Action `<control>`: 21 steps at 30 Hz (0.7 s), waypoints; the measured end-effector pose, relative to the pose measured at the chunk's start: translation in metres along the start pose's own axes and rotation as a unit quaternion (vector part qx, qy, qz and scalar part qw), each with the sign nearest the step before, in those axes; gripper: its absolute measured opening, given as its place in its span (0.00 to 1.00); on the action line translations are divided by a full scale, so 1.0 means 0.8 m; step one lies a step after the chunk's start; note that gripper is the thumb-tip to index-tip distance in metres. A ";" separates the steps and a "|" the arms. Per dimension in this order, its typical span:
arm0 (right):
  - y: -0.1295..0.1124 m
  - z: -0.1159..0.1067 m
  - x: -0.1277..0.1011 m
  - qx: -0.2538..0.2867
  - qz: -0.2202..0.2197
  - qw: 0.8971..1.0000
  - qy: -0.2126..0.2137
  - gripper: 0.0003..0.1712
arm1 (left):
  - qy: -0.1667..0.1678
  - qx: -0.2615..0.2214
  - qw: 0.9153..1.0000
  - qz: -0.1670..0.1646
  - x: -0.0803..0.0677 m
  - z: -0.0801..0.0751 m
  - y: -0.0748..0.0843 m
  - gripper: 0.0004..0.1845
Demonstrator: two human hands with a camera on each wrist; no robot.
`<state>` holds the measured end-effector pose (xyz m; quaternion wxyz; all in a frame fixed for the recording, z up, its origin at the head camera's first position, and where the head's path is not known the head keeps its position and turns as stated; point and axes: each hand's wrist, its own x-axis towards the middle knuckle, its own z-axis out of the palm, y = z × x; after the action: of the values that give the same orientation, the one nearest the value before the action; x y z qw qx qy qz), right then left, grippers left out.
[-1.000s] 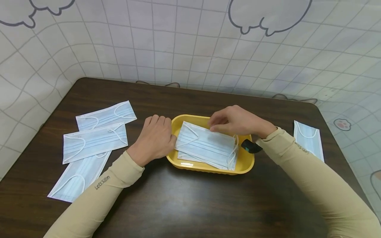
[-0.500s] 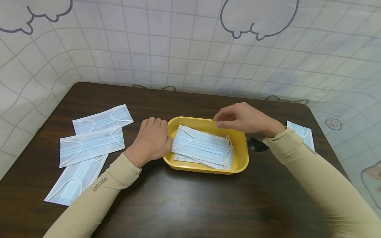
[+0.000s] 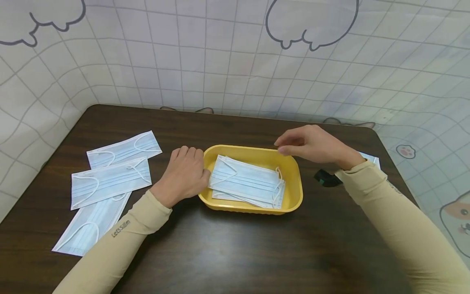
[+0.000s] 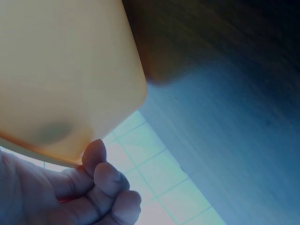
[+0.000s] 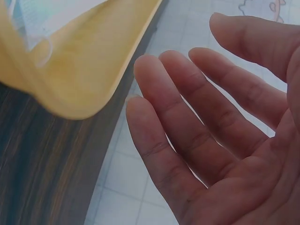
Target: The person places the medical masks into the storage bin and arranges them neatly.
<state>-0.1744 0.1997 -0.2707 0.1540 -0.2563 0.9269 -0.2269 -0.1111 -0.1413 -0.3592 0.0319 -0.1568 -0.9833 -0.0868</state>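
Gripping the left end of the yellow basket (image 3: 293, 183), the left hand (image 3: 185, 173) appears in the head view with its fingers bent over the rim. Inside the basket lie several overlapping pale blue masks (image 3: 244, 181), flat and slightly askew, just to the right of that hand; their white ear loops show toward both ends. The right hand (image 3: 315, 145) hangs near the basket's far right corner, holding nothing, its fingers loosely bent and its thumb apart from them. The masks in the basket are to the left of it and nearer the person. On the dark surface (image 3: 227, 245), three or more loose masks (image 3: 110, 179) overlap to the left of the left hand, well apart from the basket. A single mask (image 3: 371, 158) lies on the far right, mostly covered by the right sleeve (image 3: 400, 220).

Seen from the left wrist, the basket's outer wall fills the upper left, and curled fingers (image 4: 107, 178) stand at its rim; the thumb is hidden.

From the right wrist, the right hand is relaxed and bare-palmed, fingers slightly spread. The basket's corner is near the fingertips, with a mask and an ear loop (image 5: 44, 52) visible inside it.
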 end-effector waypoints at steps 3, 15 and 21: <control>0.010 -0.002 -0.006 0.009 0.016 1.000 0.013 0.17 | 0.002 0.000 1.000 0.001 0.000 0.001 0.000 0.15; 0.047 -0.014 -0.033 0.042 0.061 0.996 0.059 0.17 | 0.005 0.006 1.000 0.003 0.001 0.002 0.001 0.16; 0.070 -0.017 -0.045 0.057 0.091 0.991 0.079 0.20 | 0.003 0.004 1.000 0.001 0.001 0.001 0.002 0.17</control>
<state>-0.1731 0.2670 -0.2812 0.1145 -0.1426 0.9412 -0.2840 -0.1112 -0.1393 -0.3598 0.0361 -0.1575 -0.9834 -0.0830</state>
